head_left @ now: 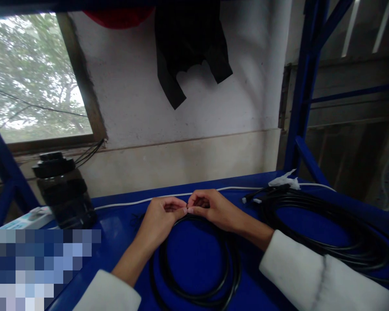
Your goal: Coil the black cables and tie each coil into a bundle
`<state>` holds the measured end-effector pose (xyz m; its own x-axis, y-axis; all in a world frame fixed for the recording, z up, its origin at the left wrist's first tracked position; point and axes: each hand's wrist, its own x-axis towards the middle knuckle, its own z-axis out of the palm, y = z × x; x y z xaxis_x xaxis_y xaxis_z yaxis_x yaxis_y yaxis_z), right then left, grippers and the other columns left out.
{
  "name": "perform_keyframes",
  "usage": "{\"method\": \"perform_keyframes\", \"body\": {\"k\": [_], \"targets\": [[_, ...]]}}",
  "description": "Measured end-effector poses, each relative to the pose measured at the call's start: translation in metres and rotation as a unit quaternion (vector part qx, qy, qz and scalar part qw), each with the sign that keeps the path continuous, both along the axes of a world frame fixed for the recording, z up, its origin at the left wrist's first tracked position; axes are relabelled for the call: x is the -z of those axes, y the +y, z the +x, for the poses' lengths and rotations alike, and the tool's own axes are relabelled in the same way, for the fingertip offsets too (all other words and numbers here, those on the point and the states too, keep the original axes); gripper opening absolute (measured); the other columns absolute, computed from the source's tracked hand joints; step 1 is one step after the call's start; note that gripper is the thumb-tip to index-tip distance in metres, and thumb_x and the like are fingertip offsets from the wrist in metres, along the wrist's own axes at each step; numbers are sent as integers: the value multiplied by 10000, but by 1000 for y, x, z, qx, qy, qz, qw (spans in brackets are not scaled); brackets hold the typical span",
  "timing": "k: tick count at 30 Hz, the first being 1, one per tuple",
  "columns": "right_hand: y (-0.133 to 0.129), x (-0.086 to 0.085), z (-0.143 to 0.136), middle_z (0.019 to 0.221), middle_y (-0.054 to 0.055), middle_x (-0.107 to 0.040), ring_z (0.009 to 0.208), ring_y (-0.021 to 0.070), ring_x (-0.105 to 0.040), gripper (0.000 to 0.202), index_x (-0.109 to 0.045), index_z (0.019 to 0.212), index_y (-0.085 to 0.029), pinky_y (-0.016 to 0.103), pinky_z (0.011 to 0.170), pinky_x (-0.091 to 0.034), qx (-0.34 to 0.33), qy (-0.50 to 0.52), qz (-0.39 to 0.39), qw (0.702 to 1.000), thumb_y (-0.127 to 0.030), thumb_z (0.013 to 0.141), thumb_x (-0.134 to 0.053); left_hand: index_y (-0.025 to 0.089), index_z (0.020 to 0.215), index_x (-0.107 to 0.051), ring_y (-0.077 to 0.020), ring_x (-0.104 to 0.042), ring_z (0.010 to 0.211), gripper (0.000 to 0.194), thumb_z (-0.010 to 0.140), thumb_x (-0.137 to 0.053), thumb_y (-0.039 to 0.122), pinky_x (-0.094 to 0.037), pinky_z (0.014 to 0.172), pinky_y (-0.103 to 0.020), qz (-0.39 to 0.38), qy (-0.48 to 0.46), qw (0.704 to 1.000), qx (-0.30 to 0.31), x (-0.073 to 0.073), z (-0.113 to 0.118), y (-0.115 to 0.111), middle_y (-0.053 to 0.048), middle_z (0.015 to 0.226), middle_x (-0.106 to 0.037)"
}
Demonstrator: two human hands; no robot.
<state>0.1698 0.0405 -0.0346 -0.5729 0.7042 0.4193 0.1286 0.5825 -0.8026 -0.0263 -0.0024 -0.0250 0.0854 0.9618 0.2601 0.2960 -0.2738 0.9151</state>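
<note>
a blue shelf (116,242) spread below the wall, with the larger black cable coil (371,252) at the right and the smaller one, the near coil (199,298), between the forearms. the left hand (158,218) and right hand (218,211) met at its far edge, fingertips pinched nearly closed; i couldn't tell what they gripped. the near coil's turns lay unevenly, so a slipped pinch, i judged, could have let springy cable spread and tangle.
</note>
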Motion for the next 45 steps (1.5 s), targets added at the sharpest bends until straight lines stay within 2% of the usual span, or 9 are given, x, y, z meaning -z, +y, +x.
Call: {"method": "perform_keyframes", "body": {"k": [12,20,25,33,38,45], "targets": [[3,5,2,778,6,-683,722,145,-617,183,-661,853,-169,250,651,-456,37,3,-21,999,-282,836,-804,155,878,-835,-246,-705,790,226,756,-749,325,-486,727,-321,11,45,999,9,-4,4,-6,-97,847,-805],[0,2,0,787,3,-676,720,136,-605,118,-661,880,-172,243,658,-457,10,16,7,1000,-237,872,-759,170,832,-831,-237,-679,775,231,816,-698,359,-459,727,-316,31,81,996,-2,-10,7,-10,-76,809,-790],[-2,2,0,787,6,-670,718,140,-594,136,-658,886,-176,248,656,-451,15,9,14,1000,-276,888,-750,166,836,-820,-234,-669,763,250,816,-690,378,-453,720,-313,20,82,996,-11,-9,6,-9,-77,809,-781],[0,3,-1,815,7,-681,746,142,-613,101,-662,899,-183,251,690,-468,16,4,31,999,-249,896,-738,154,786,-766,-220,-639,736,289,846,-646,410,-423,695,-301,19,91,996,-8,-7,7,-8,-72,774,-744],[-2,2,0,820,4,-682,741,137,-607,127,-663,900,-183,244,681,-458,9,0,29,1000,-294,922,-720,151,830,-754,-236,-653,783,271,860,-626,387,-434,728,-312,22,109,994,-12,-6,8,-8,-82,819,-748],[-6,-1,0,821,6,-683,750,142,-615,99,-643,888,-184,246,685,-456,21,-9,34,999,-259,925,-696,170,852,-741,-246,-678,804,231,888,-602,351,-447,737,-316,49,144,988,-32,-2,8,-8,-80,860,-765]]}}
